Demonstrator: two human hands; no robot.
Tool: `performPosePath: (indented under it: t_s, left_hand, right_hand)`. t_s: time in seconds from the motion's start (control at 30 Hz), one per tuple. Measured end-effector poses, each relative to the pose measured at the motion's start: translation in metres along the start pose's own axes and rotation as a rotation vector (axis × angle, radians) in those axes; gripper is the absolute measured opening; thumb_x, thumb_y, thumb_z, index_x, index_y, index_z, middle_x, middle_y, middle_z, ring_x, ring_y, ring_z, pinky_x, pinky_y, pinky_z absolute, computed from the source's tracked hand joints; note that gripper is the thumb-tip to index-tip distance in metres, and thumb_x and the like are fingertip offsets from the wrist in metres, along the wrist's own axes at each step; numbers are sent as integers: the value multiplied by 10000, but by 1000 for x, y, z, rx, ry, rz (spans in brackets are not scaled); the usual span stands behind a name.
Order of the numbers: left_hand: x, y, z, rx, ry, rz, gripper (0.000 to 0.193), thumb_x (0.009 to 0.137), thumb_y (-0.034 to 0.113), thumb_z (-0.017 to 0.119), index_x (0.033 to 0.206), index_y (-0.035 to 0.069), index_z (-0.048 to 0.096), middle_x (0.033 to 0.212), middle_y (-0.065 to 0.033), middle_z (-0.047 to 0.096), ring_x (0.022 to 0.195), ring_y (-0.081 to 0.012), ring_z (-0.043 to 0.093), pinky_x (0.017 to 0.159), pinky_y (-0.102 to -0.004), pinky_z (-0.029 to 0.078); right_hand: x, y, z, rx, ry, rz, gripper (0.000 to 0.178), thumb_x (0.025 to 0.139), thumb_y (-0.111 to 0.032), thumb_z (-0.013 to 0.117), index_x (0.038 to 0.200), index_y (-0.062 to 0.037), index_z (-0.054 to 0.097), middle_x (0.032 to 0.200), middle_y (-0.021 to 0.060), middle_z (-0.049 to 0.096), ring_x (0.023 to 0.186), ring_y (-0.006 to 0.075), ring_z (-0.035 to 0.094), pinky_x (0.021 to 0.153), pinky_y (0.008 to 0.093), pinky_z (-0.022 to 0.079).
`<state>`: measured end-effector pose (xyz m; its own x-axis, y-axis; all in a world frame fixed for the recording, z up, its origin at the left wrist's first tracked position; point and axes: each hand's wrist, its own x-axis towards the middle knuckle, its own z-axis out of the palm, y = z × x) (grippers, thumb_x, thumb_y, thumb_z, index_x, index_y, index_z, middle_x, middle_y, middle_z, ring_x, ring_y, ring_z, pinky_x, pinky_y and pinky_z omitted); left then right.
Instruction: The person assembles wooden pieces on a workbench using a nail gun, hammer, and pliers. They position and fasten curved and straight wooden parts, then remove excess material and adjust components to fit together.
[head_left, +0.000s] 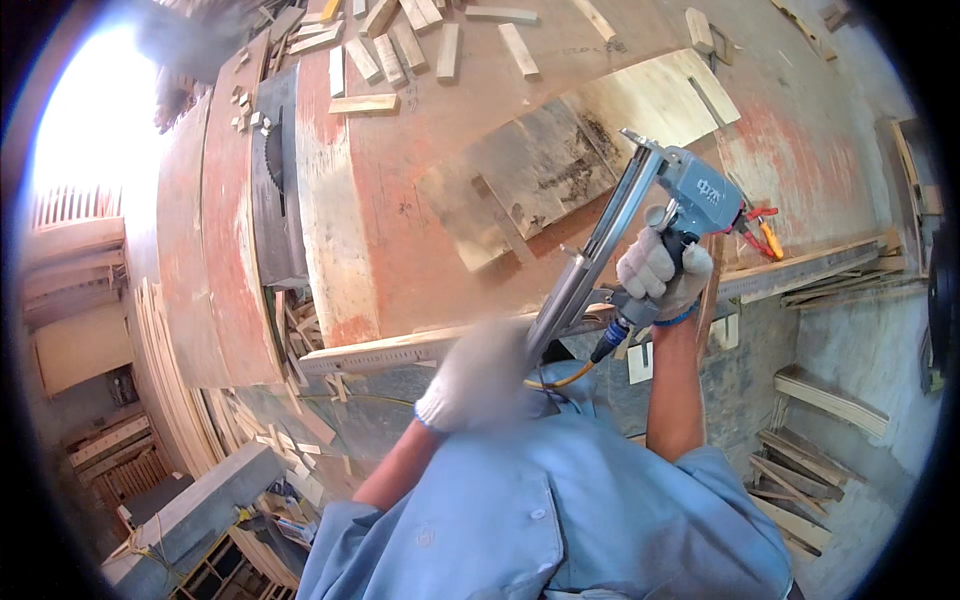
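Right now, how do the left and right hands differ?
Sharpness: the left hand is motion-blurred; the right hand is clear.
Grip: the right hand wraps the handle of the nail gun; the left hand is at its lower end, contact unclear.
Position: the left hand sits lower in the picture than the right hand.
Shared: both wear pale gloves with blue cuff edges.

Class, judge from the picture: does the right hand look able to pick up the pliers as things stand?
Probably not: the right hand is wrapped around the nail gun, so it would likely need to let go first, though the pliers lie nearby on the table.
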<state>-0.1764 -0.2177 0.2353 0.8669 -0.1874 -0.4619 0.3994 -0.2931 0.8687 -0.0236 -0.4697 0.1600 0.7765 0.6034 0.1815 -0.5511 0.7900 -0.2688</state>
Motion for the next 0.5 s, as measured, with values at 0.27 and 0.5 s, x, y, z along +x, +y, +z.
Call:
performPosePath:
  t_s: [0.27,0.5]
  left_hand:
    - [38,-62,48,-548,321,59,324,897,113,720,1205,26,670,1138,-204,697,1067,-334,701,888,-402,542]
    - [8,-38,23,173,168,116,300,894,167,686,1182,87,710,1088,-154,686,1003,-346,683,852,-424,536]
  right_hand:
    - [-1,1,-4,-39,72,17,629,920,-259,717,1459,7,533,584,-39,411,432,95,412,454,294,360]
    - [21,12,-7,-48,113,122,673,917,-301,705,1491,-1,521,604,-33,432,438,109,437,471,316,386]
